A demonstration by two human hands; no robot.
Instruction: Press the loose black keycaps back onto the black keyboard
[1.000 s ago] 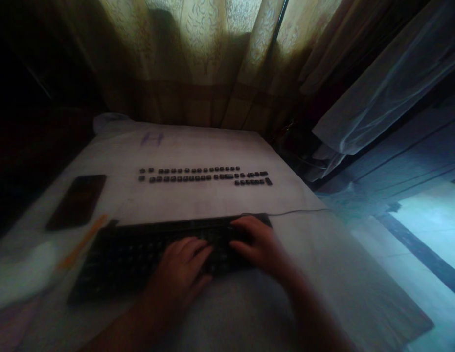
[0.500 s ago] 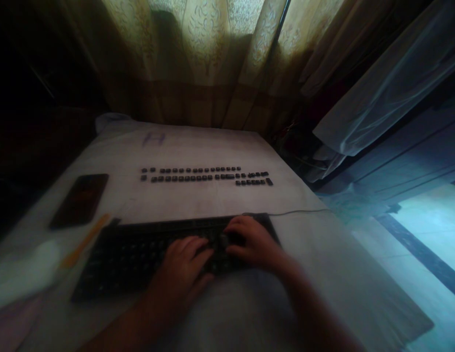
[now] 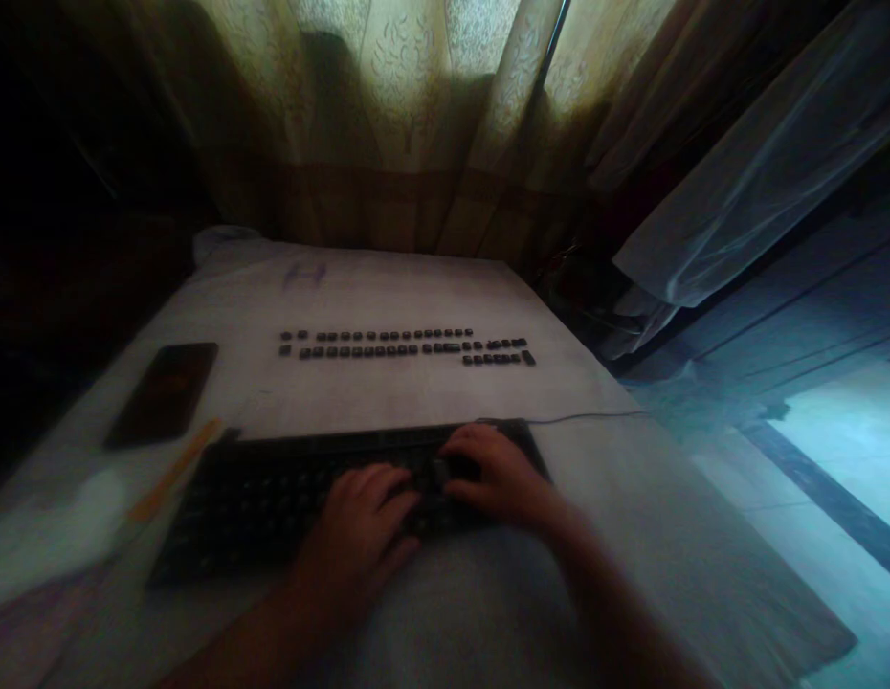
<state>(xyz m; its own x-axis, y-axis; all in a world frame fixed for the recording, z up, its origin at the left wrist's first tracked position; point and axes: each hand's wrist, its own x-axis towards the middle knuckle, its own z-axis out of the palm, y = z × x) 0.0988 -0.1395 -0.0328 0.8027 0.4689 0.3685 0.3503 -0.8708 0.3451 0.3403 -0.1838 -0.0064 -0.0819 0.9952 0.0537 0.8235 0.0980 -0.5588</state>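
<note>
A black keyboard lies on the white cloth, with several of its keys visible on the left part. My left hand rests over its middle, palm down, fingers stretched out and holding nothing. Over the keyboard's right part, my right hand has its thumb and fingers curled toward each other around a small dark thing, too dim and blurred to name. Beyond the keyboard, loose black keycaps lie in rows on the cloth.
A dark phone and an orange stick-like tool lie left of the keyboard. A blurred white thing is at the near left. The keyboard's cable runs right across the cloth-covered table. Curtains hang behind.
The whole view has shifted very slightly. Both hands stay in almost the same place on the keyboard, and the keycap rows look unchanged.
</note>
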